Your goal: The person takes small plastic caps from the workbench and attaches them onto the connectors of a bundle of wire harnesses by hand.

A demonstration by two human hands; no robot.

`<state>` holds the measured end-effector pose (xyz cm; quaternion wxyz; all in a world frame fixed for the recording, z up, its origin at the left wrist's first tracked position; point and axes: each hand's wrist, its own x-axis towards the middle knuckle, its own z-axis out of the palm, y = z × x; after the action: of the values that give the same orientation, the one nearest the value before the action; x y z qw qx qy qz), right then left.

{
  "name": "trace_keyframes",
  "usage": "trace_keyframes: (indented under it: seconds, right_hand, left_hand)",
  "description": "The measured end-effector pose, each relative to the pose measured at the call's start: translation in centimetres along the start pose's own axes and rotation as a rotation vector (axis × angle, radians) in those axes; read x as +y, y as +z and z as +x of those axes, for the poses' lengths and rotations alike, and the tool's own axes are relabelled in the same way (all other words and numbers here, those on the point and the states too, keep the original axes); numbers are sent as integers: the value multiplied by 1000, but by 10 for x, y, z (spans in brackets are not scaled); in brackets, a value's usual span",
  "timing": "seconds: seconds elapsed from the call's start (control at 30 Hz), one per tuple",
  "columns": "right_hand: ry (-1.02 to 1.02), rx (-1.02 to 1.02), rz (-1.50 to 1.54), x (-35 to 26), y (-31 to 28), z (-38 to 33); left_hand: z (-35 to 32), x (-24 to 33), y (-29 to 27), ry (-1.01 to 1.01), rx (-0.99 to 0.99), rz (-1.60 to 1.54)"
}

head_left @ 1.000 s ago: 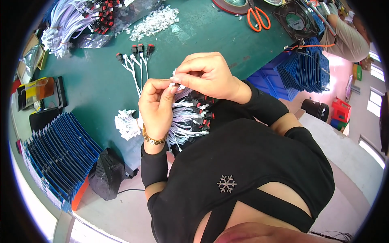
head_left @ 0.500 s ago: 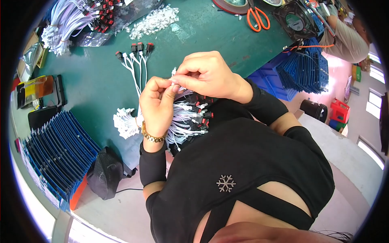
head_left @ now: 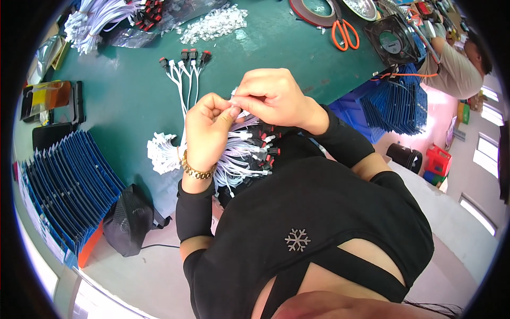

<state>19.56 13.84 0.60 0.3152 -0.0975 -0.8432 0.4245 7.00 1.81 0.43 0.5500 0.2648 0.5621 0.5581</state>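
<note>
My left hand (head_left: 206, 127), a gold watch at its wrist, and my right hand (head_left: 273, 98) meet fingertip to fingertip above the bench. Both are closed in a pinch. Between them is a small white connector on a thin white cable; the fingers hide most of it. Below my hands lies a bundle of white cables (head_left: 241, 159) with black-and-red plugs at the right. White connector ends (head_left: 162, 153) fan out left of my left wrist. Beyond that hand, several cables lie apart, ending in black-and-red plugs (head_left: 194, 55).
Clear plastic pieces (head_left: 215, 24) lie heaped at the back, beside another cable bundle (head_left: 95, 21). Orange-handled scissors (head_left: 345, 36), a tape roll (head_left: 313, 16) and a black fan (head_left: 392, 41) sit back right. Blue boards (head_left: 69, 186) stand at left. Another person (head_left: 457, 64) is at right.
My hands stay pinched together, with only slight finger movement. The connector tip above the fingers shows less now. The whole view has shifted a little.
</note>
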Motion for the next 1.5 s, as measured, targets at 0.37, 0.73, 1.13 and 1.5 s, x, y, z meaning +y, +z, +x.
trace_keyframes:
  seconds: [0.37,0.73,1.13,1.5]
  right_hand:
    - [-12,128,106,13,13,-8]
    - [-98,108,82,17,11,-6]
    - [-190,68,-3,10,8,0]
    - [-48,6,91,6,-1,2]
  left_hand:
    - [1,-6,5,34,19,-45]
    - [2,0,-1,-18,-58,10]
    - [-1,4,6,194,93,323]
    - [-2,2,-1,130,76,83]
